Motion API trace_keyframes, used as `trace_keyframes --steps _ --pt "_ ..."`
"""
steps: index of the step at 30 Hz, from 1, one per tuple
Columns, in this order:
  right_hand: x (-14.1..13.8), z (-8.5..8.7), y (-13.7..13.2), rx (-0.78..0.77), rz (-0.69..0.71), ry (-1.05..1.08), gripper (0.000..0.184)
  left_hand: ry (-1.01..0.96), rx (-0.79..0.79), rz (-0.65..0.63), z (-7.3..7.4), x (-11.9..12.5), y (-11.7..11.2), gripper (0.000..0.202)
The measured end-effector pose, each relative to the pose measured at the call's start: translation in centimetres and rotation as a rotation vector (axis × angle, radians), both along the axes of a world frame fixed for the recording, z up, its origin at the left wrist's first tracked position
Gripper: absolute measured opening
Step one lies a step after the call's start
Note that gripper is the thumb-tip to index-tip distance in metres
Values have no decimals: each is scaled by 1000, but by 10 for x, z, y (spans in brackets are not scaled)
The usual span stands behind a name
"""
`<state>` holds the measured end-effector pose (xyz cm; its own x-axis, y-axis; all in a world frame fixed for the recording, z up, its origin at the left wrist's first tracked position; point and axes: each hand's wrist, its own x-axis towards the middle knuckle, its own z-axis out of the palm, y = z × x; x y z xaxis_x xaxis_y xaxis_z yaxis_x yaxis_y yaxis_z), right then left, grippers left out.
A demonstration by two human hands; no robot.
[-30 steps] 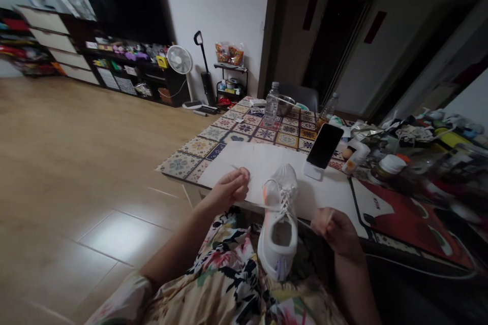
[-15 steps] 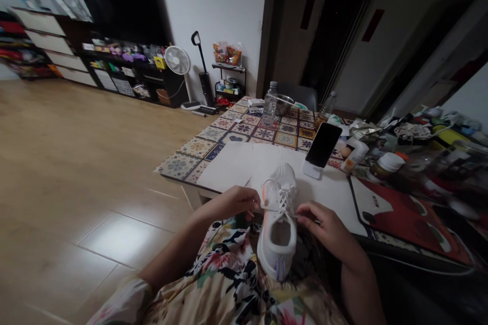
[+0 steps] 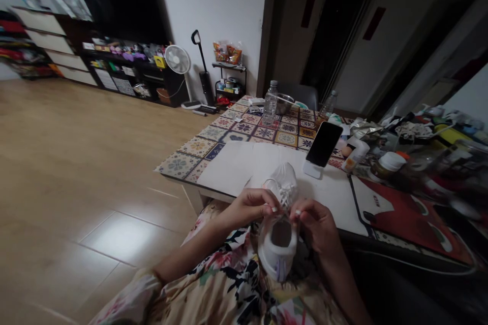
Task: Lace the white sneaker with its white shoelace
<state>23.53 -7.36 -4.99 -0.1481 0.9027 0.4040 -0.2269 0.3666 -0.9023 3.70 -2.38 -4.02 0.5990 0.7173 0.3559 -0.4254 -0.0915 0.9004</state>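
A white sneaker [image 3: 277, 259] rests on my lap, its heel toward me and its toe against the table edge. Above its opening, my left hand [image 3: 257, 204] pinches a white shoelace between thumb and finger. Just to the right, my right hand [image 3: 314, 218] is closed in a pinch on the lace as well. The two hands are close together over the laced part and hide much of the knot area. Lower eyelets and crossed laces show beyond my fingers.
A white sheet [image 3: 232, 165] covers the near part of the patterned table [image 3: 179, 165]. A phone on a stand [image 3: 323, 147] is beyond the shoe. At right lie a red laptop-like case [image 3: 412, 218], a white-capped jar [image 3: 391, 162] and clutter. A plastic bottle [image 3: 270, 104] stands farther back.
My hands have come inward from either side of the shoe and now meet above its opening. The laces, earlier pulled out sideways, are now mostly hidden by my fingers.
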Motion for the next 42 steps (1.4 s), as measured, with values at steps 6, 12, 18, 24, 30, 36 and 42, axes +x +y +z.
trace_keyframes --steps 6,12,18,24,30,36,42 --pt "-9 6 -2 188 -256 -272 10 77 118 138 4 10 -4 31" --pt "-9 8 -9 217 -243 -348 7 42 -109 108 0 19 -7 38" --pt "-10 12 -13 208 -281 -431 3 186 -10 254 2 19 -13 42" --pt "-16 7 -12 112 -412 -259 8 262 57 208 -3 18 -14 42" --pt "-10 13 -13 301 -421 -536 16 213 43 270 -5 18 -12 41" --pt "-4 15 -12 423 -453 -713 9 240 166 318 1 12 -10 43" --pt "-5 5 -4 382 -322 -658 5 256 22 304 6 14 -12 43"
